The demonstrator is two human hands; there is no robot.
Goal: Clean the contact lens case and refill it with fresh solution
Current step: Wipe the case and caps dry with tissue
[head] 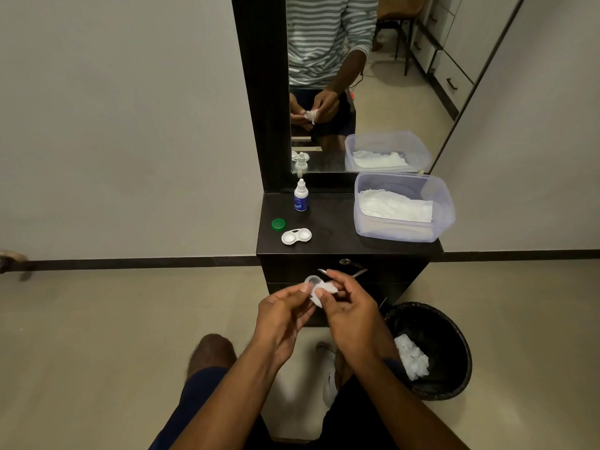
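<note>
Both forearms reach forward and meet in front of the dark table, below its front edge. The left hand is turned palm inward, its thumb and fingertips pinching a small clear cap. The right hand faces it, fingers curled, pinching a bit of white tissue that lies against the cap (how far the tissue goes inside the cap cannot be told).

The white lens case, both wells uncovered, lies on the table near its front left corner, well apart from the hands. A green cap lies just beside the case, on its far left side. The solution bottle stands upright behind them, at the back of the table by the mirror. On the table's right end sits a clear plastic box holding white tissues. On the floor to the right of the table stands a black bin with crumpled white tissue in it.
</note>
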